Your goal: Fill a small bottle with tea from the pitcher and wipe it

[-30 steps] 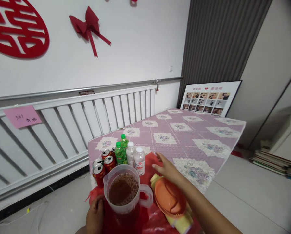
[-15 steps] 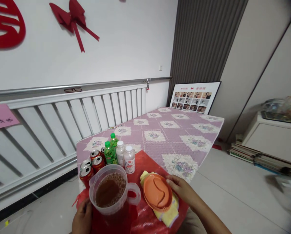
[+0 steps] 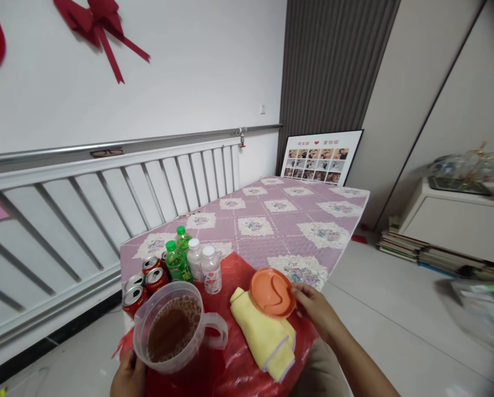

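Thumb and fingers of the right hand pinch the right edge of an orange lid, likely because so thin a disc is easiest to take by its rim. The lid lies over the far end of a folded yellow cloth; whether it rests there or hangs just above, I cannot tell. It is round, smooth plastic, with an S-shaped curve across its face. The cloth looks soft and thick, edged in pale purple.

To the left stands a cloudy plastic pitcher of frothy brown drink, its loop handle pointing right, handy for the right hand. At the pitcher's left side is the left hand, fingers close against the wall, probably to steady the load; how firm its hold is, I cannot tell.

Beneath lies a shiny, wrinkled red sheet, which would guard the quilted lilac tablecloth from drips. Behind the pitcher, opened metal cans, green-capped bottles and white-capped bottles crowd together, apparently grouped out of the hands' way. Beyond runs a ribbed white radiator.
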`<state>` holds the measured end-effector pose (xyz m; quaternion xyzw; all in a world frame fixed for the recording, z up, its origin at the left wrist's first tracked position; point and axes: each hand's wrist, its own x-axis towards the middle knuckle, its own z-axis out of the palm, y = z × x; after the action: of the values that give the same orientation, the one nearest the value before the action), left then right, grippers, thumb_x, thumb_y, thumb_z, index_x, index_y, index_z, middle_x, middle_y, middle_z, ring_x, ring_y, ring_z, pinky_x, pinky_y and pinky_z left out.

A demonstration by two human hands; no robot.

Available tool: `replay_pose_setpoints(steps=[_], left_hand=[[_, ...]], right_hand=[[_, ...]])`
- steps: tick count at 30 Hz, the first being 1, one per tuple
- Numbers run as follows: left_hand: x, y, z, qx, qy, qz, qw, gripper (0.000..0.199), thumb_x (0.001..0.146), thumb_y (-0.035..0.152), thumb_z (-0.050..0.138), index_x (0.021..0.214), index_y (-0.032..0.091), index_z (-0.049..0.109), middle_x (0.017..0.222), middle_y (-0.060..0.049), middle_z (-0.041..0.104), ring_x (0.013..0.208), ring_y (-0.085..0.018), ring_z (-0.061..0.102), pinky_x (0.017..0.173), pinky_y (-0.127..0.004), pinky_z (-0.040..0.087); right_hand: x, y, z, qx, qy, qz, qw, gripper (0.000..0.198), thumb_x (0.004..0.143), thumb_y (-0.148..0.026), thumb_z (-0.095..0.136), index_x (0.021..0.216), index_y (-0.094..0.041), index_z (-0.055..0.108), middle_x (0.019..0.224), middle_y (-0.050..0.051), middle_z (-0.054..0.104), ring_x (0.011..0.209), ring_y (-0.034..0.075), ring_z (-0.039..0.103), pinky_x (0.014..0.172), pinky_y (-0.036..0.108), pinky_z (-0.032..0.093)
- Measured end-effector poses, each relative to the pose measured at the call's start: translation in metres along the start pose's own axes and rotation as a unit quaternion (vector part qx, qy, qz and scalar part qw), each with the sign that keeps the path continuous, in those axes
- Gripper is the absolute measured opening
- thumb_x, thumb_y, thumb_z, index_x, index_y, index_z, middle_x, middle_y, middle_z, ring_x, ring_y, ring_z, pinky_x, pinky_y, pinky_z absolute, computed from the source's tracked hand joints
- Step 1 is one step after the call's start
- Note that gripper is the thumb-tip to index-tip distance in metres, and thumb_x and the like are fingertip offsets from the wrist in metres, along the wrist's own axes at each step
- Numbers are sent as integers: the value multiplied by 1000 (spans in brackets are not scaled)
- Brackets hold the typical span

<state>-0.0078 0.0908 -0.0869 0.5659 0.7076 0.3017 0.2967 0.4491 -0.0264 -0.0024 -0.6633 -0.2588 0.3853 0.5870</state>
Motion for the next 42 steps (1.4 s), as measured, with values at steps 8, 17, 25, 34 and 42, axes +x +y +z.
replay_pose_setpoints(steps=[8,17,25,34,42], left_hand=[[-6,9,-3,21,3,-14,1000,42,79,43,46,112,24,64,114,-5,73,106,-30,68,87,-37,55],[-3,0,0,4,17,10,1000,42,76,46,49,105,23,67,107,-6,76,104,-30,69,86,-36,55],[-11,15,2,-41,33,6,999,40,72,48,46,97,24,68,100,-5,77,105,-31,68,87,-38,54],[-21,38,-1,-75,33,-5,997,31,72,40,47,91,25,66,98,-2,77,103,-28,68,86,-33,54],[-19,31,2,-48,28,18,998,26,82,35,43,91,25,65,97,-2,76,97,-24,70,84,-32,54]], right_hand=[[10,12,-29,26,100,21,994,32,61,-39,72,84,-20,61,51,-7,56,44,11,52,48,25,44],[8,21,-32,-10,99,24,995,38,64,-41,70,92,-17,65,53,-5,60,47,13,56,48,25,47],[8,23,-41,-89,125,10,988,51,61,-53,65,95,-15,65,89,10,71,71,22,67,58,32,53],[-9,14,-11,-276,149,-223,923,47,73,-53,54,105,-19,63,110,14,66,96,29,65,81,43,53],[-53,18,77,-491,-60,-303,814,55,81,-37,57,131,-16,57,137,17,57,128,32,51,105,47,43]])
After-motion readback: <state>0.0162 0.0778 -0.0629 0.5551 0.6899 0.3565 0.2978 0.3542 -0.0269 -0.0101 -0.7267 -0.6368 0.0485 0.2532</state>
